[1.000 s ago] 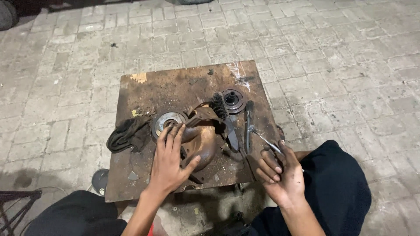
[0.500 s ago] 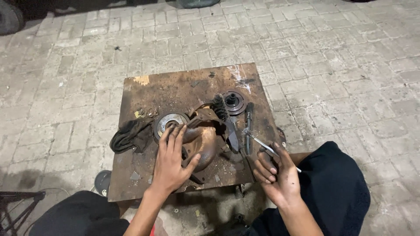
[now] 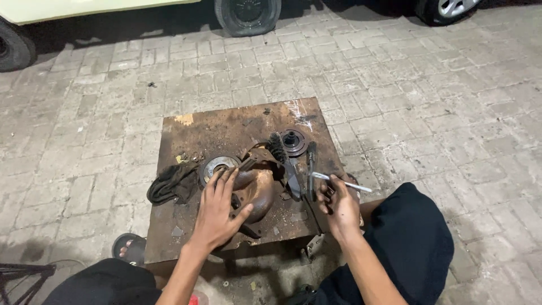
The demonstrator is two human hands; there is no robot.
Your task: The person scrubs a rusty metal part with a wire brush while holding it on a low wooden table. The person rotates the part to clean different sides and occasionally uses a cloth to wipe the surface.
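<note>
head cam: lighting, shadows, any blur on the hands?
Head view: dim, even light, soft shadows under the rusty metal table; top edge near the tyre falls dark. Left hand on the rusty housing is sharp; right hand and its thin metal tool slightly soft.

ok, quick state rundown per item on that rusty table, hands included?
left hand: palm down, fingers spread on the rusty housing.
rusty housing: lying on the table, pinned by the left hand.
round bearing part: flat, beside the housing.
right hand: closed on the metal rod.
metal rod: held roughly level.
wire brush: lying flat, untouched.
black rag: crumpled at the table's edge.
table: rusty, dirty.
</note>
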